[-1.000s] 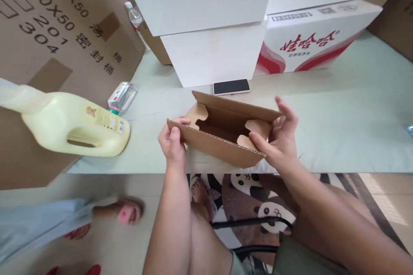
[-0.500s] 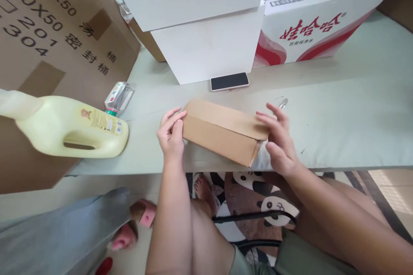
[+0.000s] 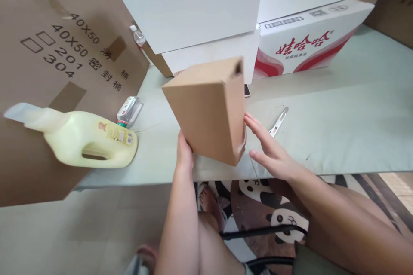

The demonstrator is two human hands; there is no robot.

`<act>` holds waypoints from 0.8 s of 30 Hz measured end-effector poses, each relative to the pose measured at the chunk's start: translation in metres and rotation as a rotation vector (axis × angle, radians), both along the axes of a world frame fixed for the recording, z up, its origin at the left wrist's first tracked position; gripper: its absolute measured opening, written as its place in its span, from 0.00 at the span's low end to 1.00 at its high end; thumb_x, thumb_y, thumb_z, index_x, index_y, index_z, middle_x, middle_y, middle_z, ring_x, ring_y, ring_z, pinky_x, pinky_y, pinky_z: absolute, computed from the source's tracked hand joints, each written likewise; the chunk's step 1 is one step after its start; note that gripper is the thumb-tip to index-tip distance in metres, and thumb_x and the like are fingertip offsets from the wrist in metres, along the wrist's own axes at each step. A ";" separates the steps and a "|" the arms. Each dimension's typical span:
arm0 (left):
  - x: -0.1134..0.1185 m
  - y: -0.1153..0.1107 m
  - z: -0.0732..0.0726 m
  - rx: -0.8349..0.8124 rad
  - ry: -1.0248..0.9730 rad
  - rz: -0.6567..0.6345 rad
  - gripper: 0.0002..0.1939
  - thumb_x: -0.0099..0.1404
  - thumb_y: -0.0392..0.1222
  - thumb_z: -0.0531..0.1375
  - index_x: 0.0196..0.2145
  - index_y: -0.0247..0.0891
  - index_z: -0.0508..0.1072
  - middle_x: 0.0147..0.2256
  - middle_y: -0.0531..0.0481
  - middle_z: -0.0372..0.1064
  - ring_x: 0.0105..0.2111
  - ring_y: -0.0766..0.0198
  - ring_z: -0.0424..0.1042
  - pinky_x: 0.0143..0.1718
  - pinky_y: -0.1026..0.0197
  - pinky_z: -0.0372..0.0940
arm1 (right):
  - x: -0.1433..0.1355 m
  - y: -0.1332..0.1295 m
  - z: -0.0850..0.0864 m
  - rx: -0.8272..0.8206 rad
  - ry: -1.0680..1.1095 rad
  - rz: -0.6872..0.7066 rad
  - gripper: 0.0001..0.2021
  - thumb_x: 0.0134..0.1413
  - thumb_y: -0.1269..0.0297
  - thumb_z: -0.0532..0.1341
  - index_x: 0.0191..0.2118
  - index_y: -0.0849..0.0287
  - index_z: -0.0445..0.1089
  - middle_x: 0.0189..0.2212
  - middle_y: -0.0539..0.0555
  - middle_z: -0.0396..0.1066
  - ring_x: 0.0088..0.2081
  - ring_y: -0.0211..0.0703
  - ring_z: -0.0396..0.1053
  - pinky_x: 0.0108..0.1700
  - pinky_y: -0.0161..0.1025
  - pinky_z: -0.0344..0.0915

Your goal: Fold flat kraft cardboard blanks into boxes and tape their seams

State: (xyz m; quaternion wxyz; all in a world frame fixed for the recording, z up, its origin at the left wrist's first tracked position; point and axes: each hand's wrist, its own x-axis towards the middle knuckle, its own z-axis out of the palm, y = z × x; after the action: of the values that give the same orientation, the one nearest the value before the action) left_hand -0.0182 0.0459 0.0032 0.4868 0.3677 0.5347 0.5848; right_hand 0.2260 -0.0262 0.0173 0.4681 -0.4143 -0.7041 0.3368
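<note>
A small brown cardboard box [image 3: 200, 116] is tilted up over the near part of the table, its narrow end turned to the right with a dark gap at the top corner. Against its lower left side is my left hand [image 3: 185, 152], holding it, with most fingers hidden behind the box. My right hand [image 3: 269, 150] is beside the right end, fingers stretched out and the fingertips at the cardboard. Something clear, like plastic or tape, shows at the lower right edge of the box. A slim white and grey cutter [image 3: 279, 121] lies to the right.
At the left are a yellow jug [image 3: 93, 139], a clear bottle [image 3: 129, 111] and a large printed carton [image 3: 58, 81]. White boxes [image 3: 190, 4] and a red and white carton [image 3: 300, 49] stand at the back. A phone [image 3: 247, 90] is mostly hidden behind the small box.
The small box has been raised and turned, now covering most of the phone. My right hand has moved slightly lower, uncovering the cutter. Another person's legs at lower left have mostly left the view.
</note>
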 end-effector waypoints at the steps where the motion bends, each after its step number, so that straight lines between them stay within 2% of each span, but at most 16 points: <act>1: 0.005 -0.002 -0.002 -0.009 -0.038 -0.082 0.29 0.63 0.67 0.53 0.40 0.39 0.79 0.38 0.44 0.79 0.38 0.55 0.77 0.37 0.56 0.70 | 0.000 0.000 0.004 0.027 -0.018 -0.003 0.35 0.64 0.46 0.57 0.72 0.39 0.47 0.74 0.49 0.41 0.74 0.53 0.40 0.72 0.59 0.49; 3: 0.010 -0.008 -0.005 -0.118 -0.048 -0.238 0.39 0.60 0.77 0.48 0.38 0.39 0.79 0.30 0.43 0.77 0.28 0.57 0.75 0.27 0.58 0.67 | 0.002 -0.001 0.011 0.066 -0.027 -0.044 0.33 0.64 0.47 0.58 0.71 0.39 0.51 0.74 0.49 0.44 0.74 0.53 0.42 0.71 0.58 0.51; 5: 0.012 -0.013 -0.006 -0.275 0.027 -0.468 0.42 0.56 0.81 0.49 0.32 0.38 0.78 0.21 0.46 0.72 0.15 0.64 0.63 0.17 0.61 0.56 | 0.006 0.000 0.015 0.089 -0.005 -0.116 0.28 0.64 0.47 0.57 0.68 0.41 0.59 0.71 0.51 0.52 0.72 0.54 0.49 0.70 0.59 0.54; 7: 0.012 -0.017 -0.004 -0.368 0.156 -0.752 0.37 0.55 0.78 0.56 0.28 0.37 0.78 0.20 0.46 0.72 0.11 0.70 0.54 0.13 0.64 0.47 | 0.012 0.002 0.015 0.086 0.048 -0.201 0.23 0.64 0.46 0.55 0.61 0.44 0.69 0.66 0.55 0.63 0.68 0.56 0.59 0.68 0.60 0.58; 9: 0.013 -0.016 -0.001 -0.387 0.301 -0.955 0.28 0.54 0.68 0.64 0.26 0.36 0.78 0.22 0.45 0.75 0.13 0.70 0.57 0.14 0.65 0.47 | 0.019 0.006 0.011 0.050 0.100 -0.270 0.19 0.65 0.47 0.55 0.52 0.47 0.76 0.59 0.56 0.71 0.62 0.56 0.66 0.64 0.59 0.64; 10: 0.013 -0.014 0.000 -0.371 0.367 -0.956 0.24 0.54 0.63 0.67 0.25 0.36 0.77 0.23 0.45 0.75 0.14 0.69 0.59 0.14 0.66 0.50 | 0.022 0.008 0.009 0.029 0.117 -0.292 0.17 0.65 0.49 0.56 0.49 0.47 0.77 0.57 0.56 0.73 0.60 0.56 0.69 0.62 0.59 0.66; 11: 0.014 -0.011 0.000 -0.337 0.415 -0.867 0.21 0.54 0.60 0.67 0.25 0.36 0.77 0.22 0.45 0.74 0.16 0.68 0.62 0.15 0.66 0.52 | 0.024 0.010 0.006 0.012 0.124 -0.301 0.16 0.64 0.50 0.56 0.47 0.47 0.78 0.56 0.56 0.74 0.59 0.55 0.70 0.61 0.58 0.67; 13: 0.013 -0.004 -0.002 -0.187 0.437 -0.475 0.19 0.57 0.58 0.65 0.29 0.37 0.77 0.26 0.45 0.75 0.21 0.64 0.68 0.19 0.65 0.59 | 0.025 0.014 0.002 0.008 0.112 -0.278 0.13 0.63 0.53 0.59 0.47 0.48 0.78 0.56 0.56 0.74 0.59 0.54 0.71 0.60 0.57 0.68; 15: 0.012 0.001 -0.005 0.070 0.403 -0.061 0.22 0.59 0.60 0.62 0.40 0.39 0.76 0.40 0.41 0.77 0.35 0.58 0.77 0.30 0.61 0.68 | 0.022 0.014 0.000 0.038 0.079 -0.196 0.14 0.63 0.55 0.60 0.49 0.48 0.77 0.57 0.56 0.73 0.60 0.53 0.70 0.62 0.56 0.66; 16: 0.012 0.002 -0.006 0.214 0.395 0.071 0.25 0.59 0.61 0.62 0.46 0.41 0.75 0.48 0.39 0.75 0.46 0.54 0.76 0.38 0.57 0.71 | 0.020 0.013 0.000 0.060 0.060 -0.137 0.14 0.63 0.55 0.60 0.51 0.48 0.77 0.58 0.56 0.72 0.60 0.52 0.69 0.63 0.56 0.65; 17: 0.012 0.001 -0.006 0.353 0.401 0.129 0.27 0.60 0.61 0.61 0.50 0.42 0.74 0.55 0.38 0.71 0.55 0.51 0.72 0.47 0.54 0.70 | 0.017 0.012 0.001 0.084 0.043 -0.076 0.15 0.64 0.56 0.59 0.52 0.48 0.76 0.58 0.56 0.72 0.61 0.51 0.68 0.64 0.55 0.64; 19: 0.014 -0.003 -0.005 0.548 0.460 0.072 0.27 0.61 0.60 0.61 0.53 0.44 0.73 0.62 0.39 0.64 0.65 0.48 0.61 0.59 0.47 0.64 | 0.011 0.009 0.003 0.123 0.022 0.029 0.17 0.65 0.54 0.57 0.55 0.48 0.74 0.60 0.55 0.71 0.63 0.50 0.66 0.67 0.55 0.60; 21: 0.018 -0.009 -0.002 0.596 0.550 -0.062 0.23 0.64 0.58 0.61 0.50 0.44 0.76 0.63 0.41 0.63 0.66 0.47 0.60 0.64 0.44 0.59 | 0.009 0.009 0.003 0.122 0.033 0.054 0.20 0.68 0.51 0.53 0.58 0.48 0.70 0.61 0.56 0.69 0.66 0.49 0.62 0.67 0.54 0.60; 22: 0.020 -0.011 -0.001 0.588 0.591 -0.109 0.21 0.65 0.58 0.60 0.49 0.43 0.77 0.63 0.41 0.64 0.65 0.47 0.61 0.64 0.44 0.58 | 0.010 0.009 0.003 0.103 0.042 0.013 0.21 0.69 0.50 0.50 0.60 0.49 0.69 0.62 0.56 0.68 0.65 0.49 0.63 0.65 0.54 0.62; 24: 0.024 -0.015 0.001 0.567 0.644 -0.136 0.21 0.66 0.58 0.58 0.47 0.43 0.78 0.61 0.40 0.65 0.64 0.48 0.63 0.65 0.43 0.57 | 0.018 0.014 0.000 0.015 0.011 -0.201 0.23 0.68 0.49 0.47 0.58 0.52 0.68 0.58 0.60 0.70 0.59 0.52 0.69 0.56 0.54 0.70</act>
State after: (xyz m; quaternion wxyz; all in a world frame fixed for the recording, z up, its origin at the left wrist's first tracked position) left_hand 0.0057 0.0311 0.0043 0.2124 0.6850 0.4518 0.5305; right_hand 0.2445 -0.0121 0.0168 0.5064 -0.4775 -0.6591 0.2850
